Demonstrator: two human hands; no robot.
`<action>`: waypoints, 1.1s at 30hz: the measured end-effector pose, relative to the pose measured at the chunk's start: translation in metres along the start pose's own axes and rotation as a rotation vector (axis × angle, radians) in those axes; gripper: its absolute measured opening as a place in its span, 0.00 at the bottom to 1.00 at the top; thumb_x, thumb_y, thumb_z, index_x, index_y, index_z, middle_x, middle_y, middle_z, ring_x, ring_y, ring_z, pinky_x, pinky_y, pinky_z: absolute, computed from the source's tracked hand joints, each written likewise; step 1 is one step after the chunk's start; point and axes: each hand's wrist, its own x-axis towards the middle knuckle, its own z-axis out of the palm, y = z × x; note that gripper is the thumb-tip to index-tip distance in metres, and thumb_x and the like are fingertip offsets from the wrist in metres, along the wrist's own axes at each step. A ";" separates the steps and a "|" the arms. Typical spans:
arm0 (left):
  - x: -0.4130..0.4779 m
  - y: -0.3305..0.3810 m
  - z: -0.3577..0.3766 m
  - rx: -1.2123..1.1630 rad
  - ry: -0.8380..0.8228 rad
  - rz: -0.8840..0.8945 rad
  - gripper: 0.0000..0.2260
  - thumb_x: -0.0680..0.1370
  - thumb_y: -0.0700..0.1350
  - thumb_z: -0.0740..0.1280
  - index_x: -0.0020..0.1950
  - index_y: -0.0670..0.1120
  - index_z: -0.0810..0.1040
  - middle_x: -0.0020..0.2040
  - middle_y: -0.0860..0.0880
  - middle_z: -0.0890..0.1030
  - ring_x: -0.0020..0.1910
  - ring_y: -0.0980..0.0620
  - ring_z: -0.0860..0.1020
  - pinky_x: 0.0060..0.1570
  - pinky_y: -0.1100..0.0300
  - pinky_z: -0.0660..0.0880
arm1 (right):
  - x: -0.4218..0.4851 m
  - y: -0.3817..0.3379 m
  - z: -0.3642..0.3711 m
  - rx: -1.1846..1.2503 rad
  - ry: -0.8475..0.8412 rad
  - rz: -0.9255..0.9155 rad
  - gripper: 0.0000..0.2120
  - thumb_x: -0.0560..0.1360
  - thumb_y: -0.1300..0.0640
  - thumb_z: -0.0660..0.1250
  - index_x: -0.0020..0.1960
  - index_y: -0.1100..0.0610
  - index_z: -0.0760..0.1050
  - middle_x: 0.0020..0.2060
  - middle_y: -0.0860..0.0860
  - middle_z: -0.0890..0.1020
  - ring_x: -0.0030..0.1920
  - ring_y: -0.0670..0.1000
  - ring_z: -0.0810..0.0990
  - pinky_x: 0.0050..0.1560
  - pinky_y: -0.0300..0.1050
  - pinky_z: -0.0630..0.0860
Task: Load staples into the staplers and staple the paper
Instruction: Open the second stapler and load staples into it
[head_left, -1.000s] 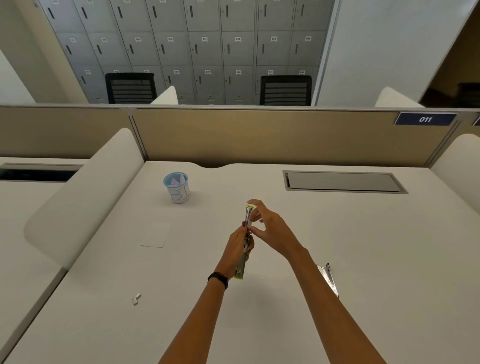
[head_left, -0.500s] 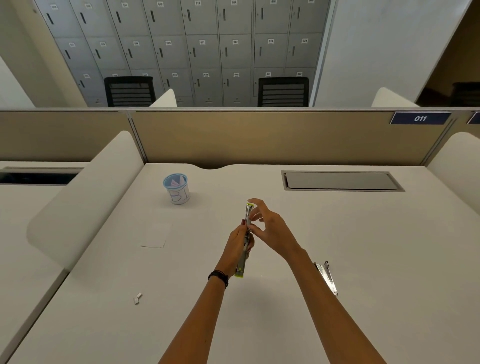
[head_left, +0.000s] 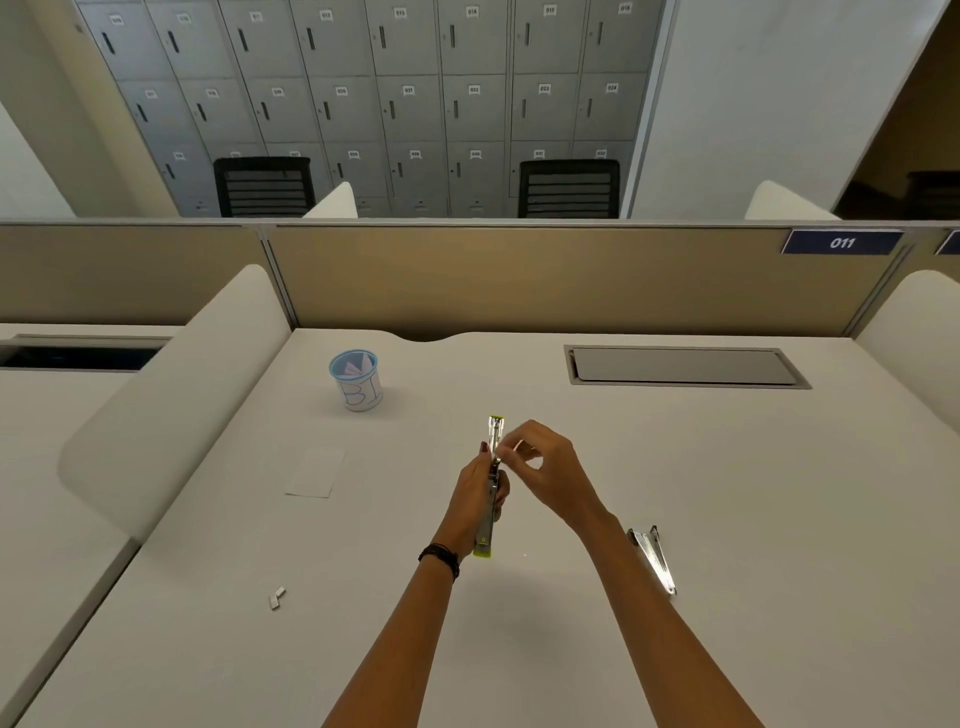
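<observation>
My left hand (head_left: 475, 493) grips a yellow-green stapler (head_left: 491, 486) that is swung open, held above the middle of the white desk (head_left: 727, 519). My right hand (head_left: 545, 470) pinches something small and silvery at the stapler's metal channel; I cannot tell what it is. A second, metal stapler (head_left: 653, 558) lies open on the desk to the right of my right forearm. A white paper slip (head_left: 315, 473) lies flat to the left. A small strip of staples (head_left: 277, 597) lies at the near left.
A blue-rimmed cup (head_left: 357, 382) with folded papers stands at the back left. A grey cable hatch (head_left: 685, 366) is set into the desk at the back right. Beige partitions (head_left: 519, 275) and white side dividers (head_left: 171, 384) enclose the desk.
My right hand's fingers have lowered toward the stapler's channel. The left hand and stapler have hardly moved.
</observation>
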 end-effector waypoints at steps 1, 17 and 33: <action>0.000 -0.002 -0.001 -0.010 -0.008 0.001 0.17 0.82 0.53 0.50 0.45 0.46 0.73 0.25 0.54 0.70 0.24 0.58 0.66 0.25 0.66 0.65 | -0.002 0.002 0.001 -0.006 -0.027 -0.009 0.08 0.73 0.53 0.69 0.46 0.58 0.77 0.42 0.50 0.81 0.40 0.47 0.80 0.43 0.38 0.79; 0.001 -0.015 -0.007 0.108 -0.226 -0.416 0.22 0.82 0.54 0.50 0.56 0.39 0.76 0.31 0.50 0.71 0.25 0.57 0.67 0.25 0.67 0.64 | -0.030 0.040 0.022 0.064 -0.041 0.466 0.03 0.71 0.60 0.69 0.39 0.57 0.80 0.36 0.52 0.83 0.35 0.47 0.80 0.40 0.41 0.78; 0.009 -0.018 0.001 0.146 -0.222 -0.281 0.17 0.81 0.52 0.52 0.57 0.44 0.75 0.25 0.56 0.71 0.23 0.58 0.66 0.25 0.66 0.64 | -0.021 0.046 0.012 0.099 0.206 0.572 0.05 0.74 0.64 0.66 0.42 0.62 0.80 0.38 0.56 0.83 0.36 0.52 0.79 0.40 0.43 0.79</action>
